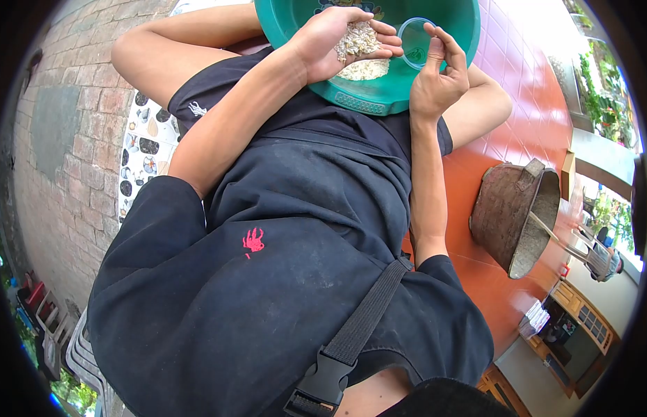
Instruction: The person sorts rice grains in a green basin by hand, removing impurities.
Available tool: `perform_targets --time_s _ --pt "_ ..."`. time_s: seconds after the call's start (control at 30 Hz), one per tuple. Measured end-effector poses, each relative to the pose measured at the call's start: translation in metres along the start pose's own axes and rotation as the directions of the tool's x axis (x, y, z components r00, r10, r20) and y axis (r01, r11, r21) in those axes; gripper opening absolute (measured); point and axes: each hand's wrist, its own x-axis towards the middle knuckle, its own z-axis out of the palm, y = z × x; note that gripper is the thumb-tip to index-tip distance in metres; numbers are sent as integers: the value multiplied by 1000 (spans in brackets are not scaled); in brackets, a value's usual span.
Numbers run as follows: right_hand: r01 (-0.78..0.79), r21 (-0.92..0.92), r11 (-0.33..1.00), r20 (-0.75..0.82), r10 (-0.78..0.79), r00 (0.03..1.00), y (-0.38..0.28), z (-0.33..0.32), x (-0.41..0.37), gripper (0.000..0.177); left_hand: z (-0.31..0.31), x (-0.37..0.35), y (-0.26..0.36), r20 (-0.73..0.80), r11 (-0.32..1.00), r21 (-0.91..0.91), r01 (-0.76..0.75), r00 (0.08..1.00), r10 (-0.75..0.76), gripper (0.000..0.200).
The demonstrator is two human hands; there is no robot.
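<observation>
My left hand (330,45) is turned palm up, its fingers pointing right, and a heap of rice grains (358,40) lies in the palm. Thumb and fingertips of my right hand (438,80) pinch the edge of a clear round plastic piece with a bluish rim (401,52). Both hands are over a green plastic basin (369,104) that rests in my lap between my legs. Paler rice (365,69) lies on the basin's bottom, just below my left hand and partly hidden by it. A printed picture shows on the basin's far inside.
A large brown pot-like container (501,215) with a stick in it stands on the red tiled floor (459,229) at the right. Beneath me is a stone-patterned seat (139,146). Brick paving (73,181) lies left; stacked chairs (87,354) stand at lower left.
</observation>
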Motion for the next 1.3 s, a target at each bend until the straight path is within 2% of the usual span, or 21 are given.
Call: perform_targets --time_s 0.03,0.1,0.13,0.23,0.3,0.33,0.4,0.43,0.47,0.5,0.57,0.63,0.97,1.3 --pt "0 0 1000 0 0 1000 2 -1 1 15 1 0 0 -6 1000 6 0 1000 0 45" --pt "44 -155 987 -64 -55 996 4 0 3 19 1 0 0 -11 1000 12 0 1000 0 45" --pt "44 -155 987 -64 -54 996 5 -1 3 19 0 0 0 -9 1000 7 -1 1000 1 45" --pt "1 -49 999 -62 -4 998 7 -3 3 19 0 1 -1 -8 1000 7 -2 1000 2 45" --pt "-132 130 983 5 133 991 6 -5 2 16 0 0 0 -10 1000 11 -3 1000 4 45" --pt "-132 130 983 4 133 991 5 -5 1 16 1 0 0 -13 1000 12 -4 1000 4 45" --pt "-51 110 993 130 37 991 1 -4 -1 11 0 1 -1 -15 1000 13 -4 1000 5 45" --pt "-51 110 993 129 37 991 0 -3 1 11 -3 3 -3 -4 1000 14 -12 1000 12 45" --pt "140 28 990 209 -143 967 -1 -2 3 11 -5 4 -4 8 1000 16 -20 1000 20 45" --pt "331 -37 943 300 -306 903 -3 -1 5 11 -6 4 -5 8 1000 16 -20 1000 20 45" --pt "343 -45 938 342 -309 888 -10 1 3 13 -9 3 -5 53 995 91 -51 998 47 45" --pt "408 -112 906 411 -332 849 -14 2 2 16 -8 2 -4 42 995 91 -50 998 46 44" --pt "424 -122 897 465 -326 823 -13 4 0 11 -11 7 -10 -49 991 117 -63 996 70 40" --pt "375 -89 923 457 -297 839 -12 3 1 10 -9 4 -9 -45 992 109 -62 997 68 38"
